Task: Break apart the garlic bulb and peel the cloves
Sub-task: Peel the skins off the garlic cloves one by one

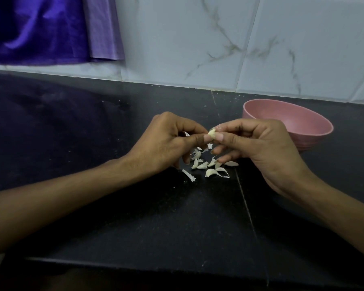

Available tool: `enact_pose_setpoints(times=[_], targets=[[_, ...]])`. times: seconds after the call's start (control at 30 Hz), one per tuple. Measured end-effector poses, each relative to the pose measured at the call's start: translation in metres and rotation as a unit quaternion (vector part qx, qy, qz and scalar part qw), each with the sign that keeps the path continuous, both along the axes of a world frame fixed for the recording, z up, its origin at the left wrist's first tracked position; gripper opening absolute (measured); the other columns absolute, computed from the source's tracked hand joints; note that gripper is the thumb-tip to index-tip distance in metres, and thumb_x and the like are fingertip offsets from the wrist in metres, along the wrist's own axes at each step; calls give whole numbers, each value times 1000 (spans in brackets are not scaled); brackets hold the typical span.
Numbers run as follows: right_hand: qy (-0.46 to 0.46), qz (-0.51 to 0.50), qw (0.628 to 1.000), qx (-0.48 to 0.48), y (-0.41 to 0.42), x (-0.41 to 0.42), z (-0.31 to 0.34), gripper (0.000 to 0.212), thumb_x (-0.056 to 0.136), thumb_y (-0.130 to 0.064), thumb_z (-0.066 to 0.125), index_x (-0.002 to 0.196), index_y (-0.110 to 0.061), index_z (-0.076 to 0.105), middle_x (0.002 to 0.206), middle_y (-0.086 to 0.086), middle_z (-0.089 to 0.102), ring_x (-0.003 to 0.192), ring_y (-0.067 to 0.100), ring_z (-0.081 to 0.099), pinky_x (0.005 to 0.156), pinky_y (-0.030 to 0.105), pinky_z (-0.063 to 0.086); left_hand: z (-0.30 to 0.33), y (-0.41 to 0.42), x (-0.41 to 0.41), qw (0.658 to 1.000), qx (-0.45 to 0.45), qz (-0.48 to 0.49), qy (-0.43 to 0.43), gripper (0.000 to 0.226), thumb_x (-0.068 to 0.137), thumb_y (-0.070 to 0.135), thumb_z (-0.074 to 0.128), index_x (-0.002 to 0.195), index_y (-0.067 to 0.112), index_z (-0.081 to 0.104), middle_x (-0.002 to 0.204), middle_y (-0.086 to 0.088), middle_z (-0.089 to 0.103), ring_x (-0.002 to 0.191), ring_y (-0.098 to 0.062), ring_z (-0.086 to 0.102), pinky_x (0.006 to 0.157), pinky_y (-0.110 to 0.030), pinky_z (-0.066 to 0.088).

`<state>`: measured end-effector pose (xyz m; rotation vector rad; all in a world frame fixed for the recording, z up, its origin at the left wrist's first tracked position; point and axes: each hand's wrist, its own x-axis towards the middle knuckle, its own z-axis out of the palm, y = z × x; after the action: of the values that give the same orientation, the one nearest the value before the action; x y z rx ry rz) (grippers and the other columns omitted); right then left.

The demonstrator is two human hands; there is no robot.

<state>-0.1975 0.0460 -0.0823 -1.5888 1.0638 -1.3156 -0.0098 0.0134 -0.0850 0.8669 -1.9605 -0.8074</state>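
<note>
A small pale garlic clove [212,134] is held above the black counter [135,217], pinched between the fingertips of both hands. My left hand [166,139] grips it from the left with thumb and forefinger. My right hand [259,143] pinches it from the right. Below the hands lie several loose garlic cloves [210,164] and white skin scraps [188,175] in a small heap on the counter.
A pink bowl [315,127] stands on the counter behind my right hand, near the marbled tile wall [219,38]. Purple cloth [40,28] hangs at the back left. The counter's front edge runs along the bottom of the view.
</note>
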Motion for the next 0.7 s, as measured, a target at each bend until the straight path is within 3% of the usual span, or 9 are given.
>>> enact_pose_setpoints(times=[0.1,0.23,0.33,0.7], targets=[[-2,-8,1000,0,-1,1,-1,14,81,-5,71,94,-1,73,81,11,75,69,21,71,61,27,61,-2,-1,0,1000,-20,-8,-15,18,86,39,65,83,25,75,52,-5,63,44,-24,60,45,-19,44],[-3,-10,1000,2,0,0,-1,11,83,-3,69,93,-1,73,81,11,76,69,21,73,63,27,61,-5,-3,2,996,-75,-13,-54,20,94,26,62,94,12,75,58,19,62,47,-7,60,47,-15,44],[-3,-9,1000,4,0,0,-1,11,83,-2,69,93,0,72,80,11,76,69,21,73,64,27,61,-6,-5,2,991,-105,-11,-76,19,96,24,60,95,11,74,63,28,61,50,-3,59,51,-11,42],[-6,-16,1000,9,-1,0,-2,11,81,-3,71,92,0,73,80,14,76,71,24,74,64,27,61,-7,-7,2,985,-149,0,-90,29,92,37,55,97,17,75,66,23,61,60,0,61,56,-16,45]])
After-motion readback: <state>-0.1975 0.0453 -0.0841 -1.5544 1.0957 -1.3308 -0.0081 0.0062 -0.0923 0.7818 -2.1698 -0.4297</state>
